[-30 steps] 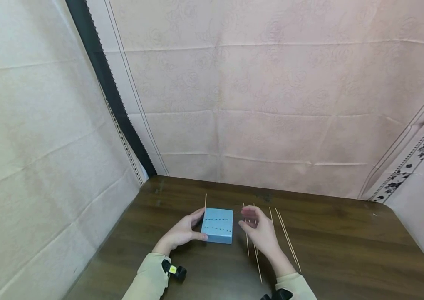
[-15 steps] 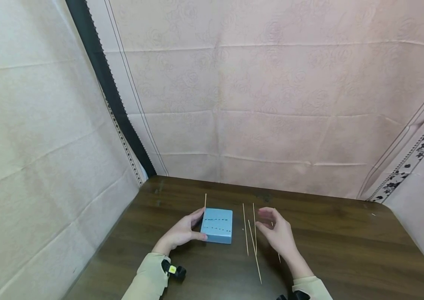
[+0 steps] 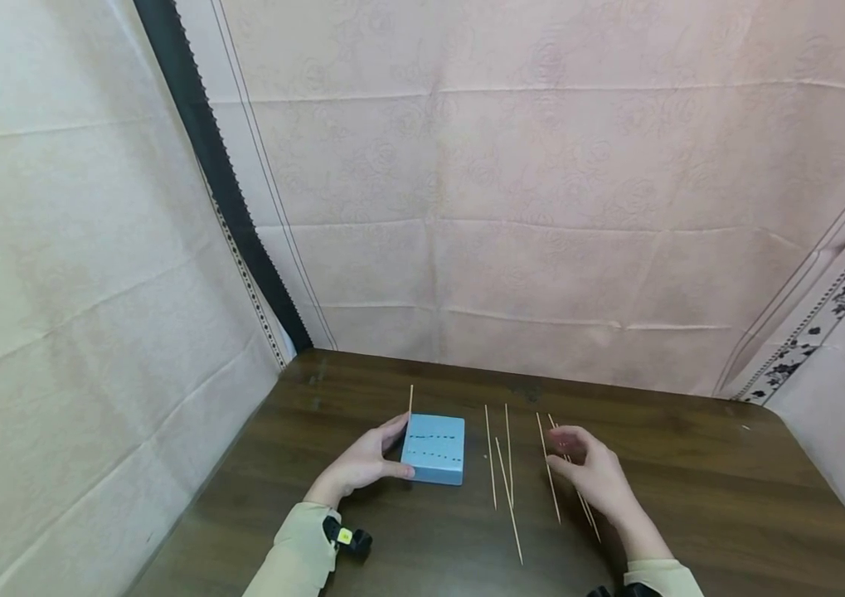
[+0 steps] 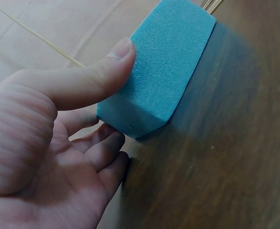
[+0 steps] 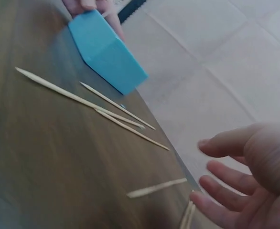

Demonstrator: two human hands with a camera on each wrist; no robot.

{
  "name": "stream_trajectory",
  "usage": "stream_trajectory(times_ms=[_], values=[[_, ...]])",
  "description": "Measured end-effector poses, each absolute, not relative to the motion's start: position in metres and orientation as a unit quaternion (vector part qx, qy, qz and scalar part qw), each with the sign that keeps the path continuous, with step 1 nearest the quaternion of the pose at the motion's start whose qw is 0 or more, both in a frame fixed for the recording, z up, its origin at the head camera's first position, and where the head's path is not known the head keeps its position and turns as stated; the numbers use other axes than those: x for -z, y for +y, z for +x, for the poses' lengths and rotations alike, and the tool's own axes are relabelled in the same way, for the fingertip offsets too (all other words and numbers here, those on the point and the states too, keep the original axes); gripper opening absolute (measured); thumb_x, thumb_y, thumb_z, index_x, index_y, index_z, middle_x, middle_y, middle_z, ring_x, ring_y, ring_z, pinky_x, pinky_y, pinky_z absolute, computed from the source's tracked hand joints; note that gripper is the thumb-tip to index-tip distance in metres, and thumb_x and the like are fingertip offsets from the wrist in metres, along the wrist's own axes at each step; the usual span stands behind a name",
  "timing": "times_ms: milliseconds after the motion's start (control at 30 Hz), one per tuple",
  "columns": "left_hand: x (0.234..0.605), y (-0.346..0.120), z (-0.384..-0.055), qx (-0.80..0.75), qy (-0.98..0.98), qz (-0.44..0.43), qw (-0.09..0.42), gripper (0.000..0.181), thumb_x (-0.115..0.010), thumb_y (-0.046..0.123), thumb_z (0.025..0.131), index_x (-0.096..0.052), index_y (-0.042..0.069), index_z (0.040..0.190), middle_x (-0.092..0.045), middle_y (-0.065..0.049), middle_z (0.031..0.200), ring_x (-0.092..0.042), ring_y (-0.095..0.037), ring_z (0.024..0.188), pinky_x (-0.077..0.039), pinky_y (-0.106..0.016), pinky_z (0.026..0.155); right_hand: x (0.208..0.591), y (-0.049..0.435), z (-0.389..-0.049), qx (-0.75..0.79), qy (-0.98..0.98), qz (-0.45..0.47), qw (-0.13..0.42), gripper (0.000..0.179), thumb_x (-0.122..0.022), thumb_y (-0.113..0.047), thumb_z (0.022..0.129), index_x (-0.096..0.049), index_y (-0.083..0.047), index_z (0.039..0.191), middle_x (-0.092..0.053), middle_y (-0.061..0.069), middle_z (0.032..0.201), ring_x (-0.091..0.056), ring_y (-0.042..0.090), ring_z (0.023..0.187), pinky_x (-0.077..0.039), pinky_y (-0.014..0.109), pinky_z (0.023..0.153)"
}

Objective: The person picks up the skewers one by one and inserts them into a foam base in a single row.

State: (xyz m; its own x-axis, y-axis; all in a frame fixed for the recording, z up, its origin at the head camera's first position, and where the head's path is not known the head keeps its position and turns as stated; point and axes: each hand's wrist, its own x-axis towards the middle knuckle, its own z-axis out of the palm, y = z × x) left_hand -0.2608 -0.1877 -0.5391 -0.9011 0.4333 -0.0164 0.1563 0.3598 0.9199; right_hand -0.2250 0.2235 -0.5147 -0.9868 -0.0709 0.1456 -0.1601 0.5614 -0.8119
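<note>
A light blue foam-like block [image 3: 433,449] with two rows of dark marks on top lies on the table. My left hand [image 3: 366,461] grips its left side, the thumb on one face [image 4: 164,62] and the fingers round the edge. A thin wooden skewer [image 3: 410,400] stands up at the block's far left corner. My right hand [image 3: 595,469] hovers over a pair of skewers [image 3: 586,512] on the right, holding nothing, its fingers loosely bent and parted in the right wrist view. One more skewer [image 3: 549,471] lies just left of it.
Between the block and my right hand lie several loose skewers [image 3: 509,481], some crossing, on the dark wooden table [image 3: 706,497]. A pale cloth [image 3: 541,207] hangs behind the table, another [image 3: 79,290] at its left.
My right hand has moved rightward across the table, from above the middle skewers to above the right-hand pair. My left hand and the block have stayed in place.
</note>
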Motion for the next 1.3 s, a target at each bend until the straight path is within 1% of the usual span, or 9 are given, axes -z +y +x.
stream_trajectory(times_ms=[167,267,367,500,600,733,1000,1167,1300], values=[[0.54,-0.187,-0.261,-0.538,0.813,0.178,0.134,0.104,-0.09,0.02,0.089,-0.027,0.009,0.17,-0.024,-0.01,0.177,-0.025,-0.032,0.161,-0.023,-0.054,0.128,0.516,0.241,-0.225,-0.474,-0.879,0.056,0.005,0.043,-0.08,-0.009,0.097,-0.066,-0.003,0.137,-0.07,0.018,0.134,-0.068,0.036,0.12,-0.059,0.035,0.088],[0.54,-0.188,-0.261,-0.536,0.814,0.179,0.133,0.104,-0.09,0.02,0.089,-0.027,0.009,0.17,-0.024,-0.009,0.177,-0.025,-0.032,0.161,-0.023,-0.054,0.128,0.517,0.249,-0.226,-0.481,-0.875,0.051,-0.009,0.046,-0.082,-0.006,0.094,-0.065,0.001,0.136,-0.069,0.021,0.133,-0.07,0.036,0.116,-0.059,0.032,0.085],[0.539,-0.188,-0.262,-0.533,0.816,0.181,0.13,0.104,-0.09,0.021,0.089,-0.027,0.009,0.17,-0.024,-0.009,0.177,-0.025,-0.031,0.161,-0.024,-0.054,0.128,0.516,0.256,-0.227,-0.484,-0.874,0.049,-0.024,0.049,-0.083,-0.003,0.092,-0.063,0.004,0.136,-0.068,0.024,0.132,-0.07,0.037,0.114,-0.06,0.036,0.087],[0.539,-0.188,-0.262,-0.536,0.815,0.181,0.13,0.103,-0.09,0.02,0.089,-0.027,0.009,0.17,-0.024,-0.009,0.177,-0.025,-0.031,0.161,-0.022,-0.054,0.128,0.517,0.261,-0.226,-0.483,-0.873,0.044,-0.04,0.052,-0.085,-0.001,0.089,-0.062,0.007,0.136,-0.069,0.026,0.129,-0.069,0.039,0.113,-0.061,0.045,0.09],[0.54,-0.188,-0.262,-0.537,0.814,0.179,0.132,0.103,-0.09,0.019,0.089,-0.027,0.01,0.17,-0.024,-0.008,0.177,-0.025,-0.031,0.161,-0.022,-0.055,0.129,0.519,0.263,-0.226,-0.482,-0.874,0.036,-0.044,0.054,-0.086,-0.002,0.088,-0.063,0.007,0.135,-0.07,0.025,0.127,-0.069,0.039,0.112,-0.061,0.048,0.091],[0.541,-0.188,-0.262,-0.534,0.816,0.177,0.131,0.103,-0.09,0.02,0.089,-0.027,0.01,0.17,-0.024,-0.008,0.177,-0.026,-0.031,0.161,-0.023,-0.055,0.128,0.52,0.264,-0.226,-0.482,-0.874,0.03,-0.045,0.055,-0.087,-0.003,0.087,-0.063,0.007,0.136,-0.071,0.024,0.126,-0.069,0.038,0.113,-0.06,0.047,0.091],[0.538,-0.187,-0.261,-0.538,0.814,0.177,0.131,0.103,-0.09,0.019,0.089,-0.028,0.01,0.17,-0.025,-0.009,0.177,-0.026,-0.032,0.161,-0.023,-0.055,0.128,0.519,0.265,-0.226,-0.487,-0.872,0.027,-0.046,0.055,-0.086,0.002,0.086,-0.063,0.008,0.135,-0.071,0.024,0.125,-0.069,0.039,0.112,-0.06,0.039,0.085],[0.539,-0.187,-0.261,-0.535,0.815,0.183,0.131,0.105,-0.09,0.02,0.088,-0.026,0.008,0.17,-0.024,-0.009,0.177,-0.025,-0.031,0.161,-0.022,-0.054,0.129,0.518,0.266,-0.226,-0.482,-0.874,0.028,-0.051,0.055,-0.082,0.007,0.086,-0.061,0.008,0.137,-0.071,0.024,0.124,-0.069,0.04,0.112,-0.061,0.045,0.088],[0.54,-0.187,-0.262,-0.534,0.814,0.189,0.13,0.106,-0.091,0.02,0.088,-0.025,0.007,0.17,-0.023,-0.008,0.177,-0.024,-0.029,0.161,-0.021,-0.054,0.129,0.516,0.268,-0.227,-0.467,-0.882,0.023,-0.054,0.057,-0.083,0.007,0.084,-0.062,0.008,0.136,-0.071,0.022,0.122,-0.069,0.039,0.111,-0.06,0.049,0.089]])
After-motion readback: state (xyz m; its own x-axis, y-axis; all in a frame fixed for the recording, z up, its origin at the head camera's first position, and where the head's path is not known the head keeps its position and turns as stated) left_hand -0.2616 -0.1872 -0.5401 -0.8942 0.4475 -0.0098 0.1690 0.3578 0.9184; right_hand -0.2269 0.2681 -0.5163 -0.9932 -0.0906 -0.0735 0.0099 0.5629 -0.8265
